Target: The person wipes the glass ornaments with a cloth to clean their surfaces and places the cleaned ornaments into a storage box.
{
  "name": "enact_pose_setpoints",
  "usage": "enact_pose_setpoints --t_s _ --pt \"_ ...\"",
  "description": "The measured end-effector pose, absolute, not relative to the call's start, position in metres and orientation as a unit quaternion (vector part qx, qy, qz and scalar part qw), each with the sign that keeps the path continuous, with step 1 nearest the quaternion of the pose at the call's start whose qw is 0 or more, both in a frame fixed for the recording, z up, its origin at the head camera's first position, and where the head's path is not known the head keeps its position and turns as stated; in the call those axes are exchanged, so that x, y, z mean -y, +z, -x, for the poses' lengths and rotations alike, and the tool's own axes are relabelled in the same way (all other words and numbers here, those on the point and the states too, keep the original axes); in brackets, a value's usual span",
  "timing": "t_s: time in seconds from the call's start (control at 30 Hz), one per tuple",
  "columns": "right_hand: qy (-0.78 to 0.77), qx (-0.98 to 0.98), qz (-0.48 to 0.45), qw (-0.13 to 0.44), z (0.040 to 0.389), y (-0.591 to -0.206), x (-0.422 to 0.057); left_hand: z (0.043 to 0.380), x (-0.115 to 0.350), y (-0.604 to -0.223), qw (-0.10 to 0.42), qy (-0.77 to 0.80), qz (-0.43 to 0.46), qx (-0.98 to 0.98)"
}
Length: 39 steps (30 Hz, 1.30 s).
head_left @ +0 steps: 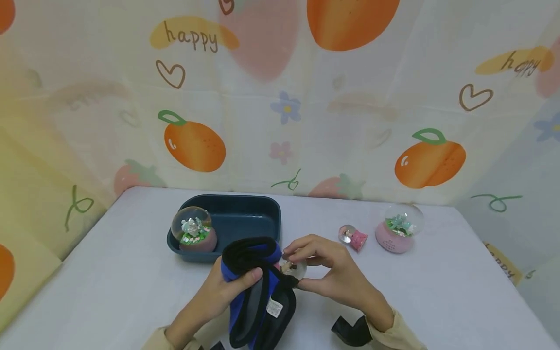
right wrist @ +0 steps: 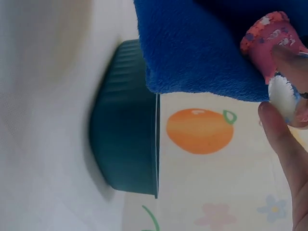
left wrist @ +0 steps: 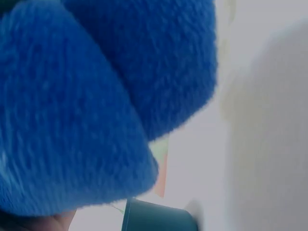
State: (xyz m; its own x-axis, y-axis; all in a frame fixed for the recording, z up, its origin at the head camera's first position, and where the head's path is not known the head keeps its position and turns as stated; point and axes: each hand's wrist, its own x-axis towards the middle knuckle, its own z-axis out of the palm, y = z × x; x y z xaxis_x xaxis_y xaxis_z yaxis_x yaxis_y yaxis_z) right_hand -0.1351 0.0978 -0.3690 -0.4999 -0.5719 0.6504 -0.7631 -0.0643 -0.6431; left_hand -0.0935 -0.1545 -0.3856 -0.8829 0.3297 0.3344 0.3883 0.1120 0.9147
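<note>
My left hand (head_left: 220, 291) grips a folded blue plush cloth (head_left: 236, 311) with black edging and a white label, thumb across its near face. My right hand (head_left: 334, 267) holds a small snow globe (head_left: 297, 269) by its clear ball between thumb and fingers, right at the cloth's right side. In the right wrist view, the globe's pink base (right wrist: 269, 45) lies against the blue pile, and fingers (right wrist: 284, 139) reach around the ball. The left wrist view is mostly filled by the blue plush (left wrist: 72, 110); little of that hand shows there.
A dark teal tray (head_left: 249, 209) stands behind the cloth, with a large snow globe (head_left: 194, 231) at its left end. To the right on the white table (head_left: 437, 291) are a small pink snow globe (head_left: 358, 240) lying tipped over and a large snow globe (head_left: 395, 238).
</note>
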Motion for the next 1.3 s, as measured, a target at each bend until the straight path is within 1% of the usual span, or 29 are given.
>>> enact_pose_setpoints --t_s 0.33,0.57,0.73,0.93,1.0,1.23,1.3 --pt "0.594 0.648 -0.473 0.058 0.135 -0.366 -0.103 0.092 0.158 -0.388 0.023 -0.615 0.272 0.74" --pt "0.618 0.639 -0.454 0.056 0.135 -0.364 -0.106 0.092 0.151 -0.391 -0.017 -0.622 0.274 0.733" --pt "0.616 0.648 -0.444 0.059 0.134 -0.364 -0.106 0.092 0.148 -0.392 -0.016 -0.628 0.258 0.734" --pt "0.623 0.647 -0.435 0.063 0.135 -0.363 -0.105 0.093 0.146 -0.391 -0.053 -0.632 0.246 0.733" --pt "0.625 0.649 -0.43 0.064 0.134 -0.362 -0.105 0.093 0.146 -0.39 -0.05 -0.631 0.241 0.736" --pt "0.619 0.669 -0.41 0.032 0.134 -0.363 -0.103 0.09 0.149 -0.389 0.012 -0.638 0.208 0.741" --pt "0.614 0.675 -0.408 0.023 0.134 -0.363 -0.103 0.091 0.15 -0.389 0.015 -0.649 0.215 0.729"
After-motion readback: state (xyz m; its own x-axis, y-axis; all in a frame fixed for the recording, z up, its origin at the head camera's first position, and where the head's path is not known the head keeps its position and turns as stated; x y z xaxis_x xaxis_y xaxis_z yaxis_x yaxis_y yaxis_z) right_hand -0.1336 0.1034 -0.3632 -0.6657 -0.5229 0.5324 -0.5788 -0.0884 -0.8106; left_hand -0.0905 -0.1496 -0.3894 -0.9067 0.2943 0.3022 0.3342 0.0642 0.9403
